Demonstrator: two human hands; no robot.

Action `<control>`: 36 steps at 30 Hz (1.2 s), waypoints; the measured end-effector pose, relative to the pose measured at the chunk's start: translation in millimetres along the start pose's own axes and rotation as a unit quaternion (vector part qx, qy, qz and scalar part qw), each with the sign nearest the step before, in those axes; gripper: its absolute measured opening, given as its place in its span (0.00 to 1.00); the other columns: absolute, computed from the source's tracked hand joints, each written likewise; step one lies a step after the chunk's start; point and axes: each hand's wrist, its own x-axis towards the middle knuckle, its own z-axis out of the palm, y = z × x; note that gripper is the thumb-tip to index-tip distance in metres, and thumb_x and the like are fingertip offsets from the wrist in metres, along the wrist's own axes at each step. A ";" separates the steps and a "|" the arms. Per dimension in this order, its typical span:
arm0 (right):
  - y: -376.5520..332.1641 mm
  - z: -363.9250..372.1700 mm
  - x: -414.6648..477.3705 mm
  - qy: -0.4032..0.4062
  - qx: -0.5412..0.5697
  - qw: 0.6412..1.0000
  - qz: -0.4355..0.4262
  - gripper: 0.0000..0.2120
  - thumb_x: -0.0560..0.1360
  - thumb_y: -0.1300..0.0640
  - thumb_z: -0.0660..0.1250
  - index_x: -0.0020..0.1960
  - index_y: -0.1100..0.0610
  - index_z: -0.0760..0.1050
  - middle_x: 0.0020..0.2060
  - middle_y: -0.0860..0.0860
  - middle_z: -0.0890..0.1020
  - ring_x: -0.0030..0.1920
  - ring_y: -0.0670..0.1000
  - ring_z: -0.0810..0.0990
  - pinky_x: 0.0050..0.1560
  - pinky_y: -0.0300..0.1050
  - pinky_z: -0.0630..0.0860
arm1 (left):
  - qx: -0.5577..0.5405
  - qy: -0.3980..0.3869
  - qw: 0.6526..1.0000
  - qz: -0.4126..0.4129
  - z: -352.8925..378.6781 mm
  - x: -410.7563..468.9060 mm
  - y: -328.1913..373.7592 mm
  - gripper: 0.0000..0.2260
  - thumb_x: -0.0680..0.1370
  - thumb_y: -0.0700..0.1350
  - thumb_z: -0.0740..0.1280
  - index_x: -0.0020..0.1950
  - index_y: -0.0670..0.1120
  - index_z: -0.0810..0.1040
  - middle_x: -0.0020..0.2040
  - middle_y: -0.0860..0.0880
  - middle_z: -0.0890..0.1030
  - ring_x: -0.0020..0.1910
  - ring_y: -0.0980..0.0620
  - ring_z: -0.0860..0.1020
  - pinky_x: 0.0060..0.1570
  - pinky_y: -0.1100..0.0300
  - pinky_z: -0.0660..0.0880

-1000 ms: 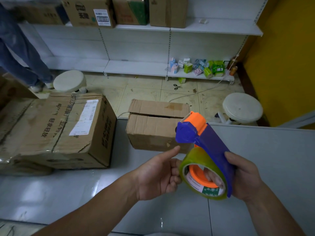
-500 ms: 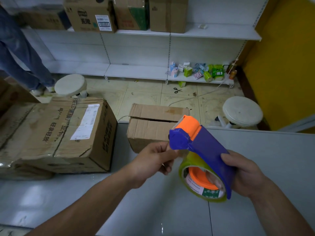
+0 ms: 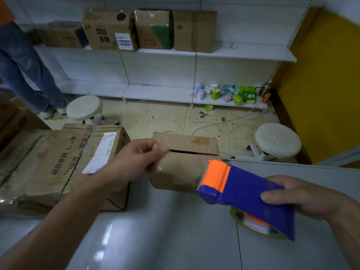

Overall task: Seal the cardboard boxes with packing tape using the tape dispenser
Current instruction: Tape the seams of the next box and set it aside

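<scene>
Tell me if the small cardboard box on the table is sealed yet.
Not sealed. The small cardboard box has its flaps folded down, but a dark gap runs along the top seam.

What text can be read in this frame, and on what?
"轻拿轻放": printed on the large cardboard box, left.
"无限", apparently: on the shelf box, beside a barcode label whose digits are too small.
Shipping label on the large cardboard box: too small.
Tape roll label: blurred.
</scene>
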 end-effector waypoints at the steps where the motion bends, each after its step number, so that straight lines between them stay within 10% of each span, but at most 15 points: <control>1: 0.0 -4.4 -3.5 0.006 -0.011 1.000 0.004 0.37 0.49 0.37 0.82 0.49 0.62 0.82 0.47 0.62 0.84 0.41 0.54 0.84 0.38 0.39 0.78 | 0.002 0.018 1.000 -0.001 -10.0 0.3 -0.1 0.14 0.72 0.51 0.68 0.32 0.45 0.69 0.28 0.48 0.70 0.28 0.54 0.68 0.31 0.65 0.67; 15: -34.1 -68.0 48.6 0.096 -0.075 0.992 0.013 0.41 0.43 0.38 0.82 0.48 0.63 0.81 0.43 0.60 0.85 0.38 0.52 0.84 0.34 0.37 0.78 | -0.165 0.122 0.976 -0.074 -18.6 71.5 -40.8 0.09 0.81 0.43 0.61 0.56 0.46 0.80 0.63 0.52 0.78 0.66 0.56 0.73 0.68 0.58 0.64; 18: -33.1 -78.1 63.8 0.106 -0.050 0.993 0.017 0.39 0.42 0.40 0.82 0.45 0.62 0.81 0.39 0.59 0.85 0.35 0.50 0.84 0.30 0.37 0.77 | -0.183 0.138 0.971 -0.073 -13.5 84.0 -45.2 0.15 0.81 0.45 0.61 0.66 0.43 0.76 0.65 0.50 0.77 0.67 0.53 0.73 0.71 0.55 0.64; 23: -10.3 -83.9 83.5 0.092 -0.027 0.995 0.041 0.47 0.42 0.37 0.82 0.53 0.63 0.79 0.44 0.60 0.85 0.40 0.52 0.84 0.35 0.39 0.79 | -0.240 0.137 0.956 -0.101 -1.9 86.9 -49.2 0.14 0.76 0.50 0.64 0.56 0.44 0.79 0.57 0.50 0.78 0.59 0.50 0.75 0.57 0.56 0.70; 36: 34.5 -74.2 53.1 0.059 -0.004 0.997 0.056 0.44 0.42 0.39 0.83 0.50 0.65 0.80 0.45 0.63 0.84 0.39 0.55 0.84 0.35 0.41 0.79 | -0.222 0.141 0.959 -0.108 19.9 35.1 -66.4 0.15 0.76 0.51 0.63 0.54 0.43 0.82 0.49 0.50 0.82 0.54 0.51 0.79 0.61 0.54 0.70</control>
